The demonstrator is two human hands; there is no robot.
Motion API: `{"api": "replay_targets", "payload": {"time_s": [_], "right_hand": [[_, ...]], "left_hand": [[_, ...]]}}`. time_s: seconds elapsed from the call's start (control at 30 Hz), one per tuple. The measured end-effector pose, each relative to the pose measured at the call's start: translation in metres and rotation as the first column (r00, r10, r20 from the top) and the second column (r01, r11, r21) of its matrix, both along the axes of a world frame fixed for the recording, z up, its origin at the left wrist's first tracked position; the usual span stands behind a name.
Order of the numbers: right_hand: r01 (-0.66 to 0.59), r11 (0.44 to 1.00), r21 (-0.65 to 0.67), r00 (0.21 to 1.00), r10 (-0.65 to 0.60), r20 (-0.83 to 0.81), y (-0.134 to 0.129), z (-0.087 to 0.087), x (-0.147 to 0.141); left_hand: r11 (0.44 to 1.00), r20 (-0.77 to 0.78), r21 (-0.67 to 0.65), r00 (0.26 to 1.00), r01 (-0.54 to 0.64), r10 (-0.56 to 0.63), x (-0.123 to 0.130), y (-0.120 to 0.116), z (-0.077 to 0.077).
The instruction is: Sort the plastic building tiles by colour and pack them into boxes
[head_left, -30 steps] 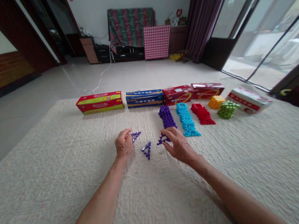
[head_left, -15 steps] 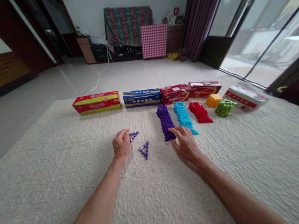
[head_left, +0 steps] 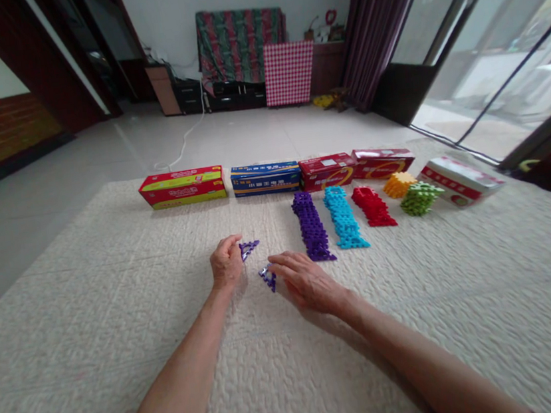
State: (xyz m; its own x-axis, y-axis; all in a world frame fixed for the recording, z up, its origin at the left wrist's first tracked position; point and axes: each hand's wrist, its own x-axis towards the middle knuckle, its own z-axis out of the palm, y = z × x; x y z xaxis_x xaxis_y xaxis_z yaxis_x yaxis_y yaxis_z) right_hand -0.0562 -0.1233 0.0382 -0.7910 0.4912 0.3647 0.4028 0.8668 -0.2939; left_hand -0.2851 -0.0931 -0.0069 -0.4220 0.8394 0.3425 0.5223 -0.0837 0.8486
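My left hand [head_left: 227, 261] is closed at the left edge of a purple triangular building piece [head_left: 249, 250], whose toothed sides stick out past the fingers. A second purple triangular piece [head_left: 267, 279] lies flat on the quilted cover, nearer to me. My right hand [head_left: 310, 284] reaches over its right edge with fingers stretched out; the thumb is hidden underneath. To the right of the hands lies a long stack of purple pieces [head_left: 312, 225]. Alongside it are a light blue stack [head_left: 344, 218] and a shorter red stack [head_left: 373, 206].
Yellow pieces [head_left: 399, 184] and green pieces [head_left: 420, 198] sit farther right. Along the cover's far side stand a red-and-green box [head_left: 185, 188], a blue box [head_left: 265, 179], two red boxes [head_left: 328, 173] and a white-and-red box [head_left: 460, 180]. Pale quilted cover [head_left: 117, 306] surrounds everything.
My right hand has left the near end of the purple stack and moved left to the loose triangular piece. My left hand stays at its piece. The view has shifted slightly.
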Motion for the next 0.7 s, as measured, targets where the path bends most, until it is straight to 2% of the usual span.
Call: {"api": "replay_targets", "payload": {"time_s": [0.13, 0.3, 0.5, 0.6, 0.7], "right_hand": [[-0.047, 0.999, -0.027, 0.991, 0.050, 0.125, 0.008, 0.005, -0.020], [-0.016, 0.998, -0.068, 0.985, 0.027, 0.170, 0.014, 0.002, -0.025], [0.049, 0.997, -0.061, 0.996, -0.044, 0.081, 0.008, -0.008, -0.016], [0.083, 0.996, -0.030, 0.996, -0.083, -0.012, 0.004, -0.014, -0.001], [0.175, 0.984, 0.017, 0.979, -0.172, -0.105, 0.003, -0.017, 0.020]], "left_hand": [[1.000, -0.002, 0.004, 1.000, 0.002, -0.002, -0.001, 0.000, -0.002], [1.000, 0.006, -0.005, 1.000, 0.001, -0.001, -0.001, 0.001, -0.003], [1.000, -0.016, -0.014, 1.000, 0.005, -0.005, -0.002, 0.000, -0.003], [1.000, -0.069, -0.002, 0.997, 0.021, -0.021, 0.000, 0.000, -0.001], [0.999, -0.174, 0.024, 0.984, 0.042, -0.037, 0.003, 0.001, 0.000]]}}
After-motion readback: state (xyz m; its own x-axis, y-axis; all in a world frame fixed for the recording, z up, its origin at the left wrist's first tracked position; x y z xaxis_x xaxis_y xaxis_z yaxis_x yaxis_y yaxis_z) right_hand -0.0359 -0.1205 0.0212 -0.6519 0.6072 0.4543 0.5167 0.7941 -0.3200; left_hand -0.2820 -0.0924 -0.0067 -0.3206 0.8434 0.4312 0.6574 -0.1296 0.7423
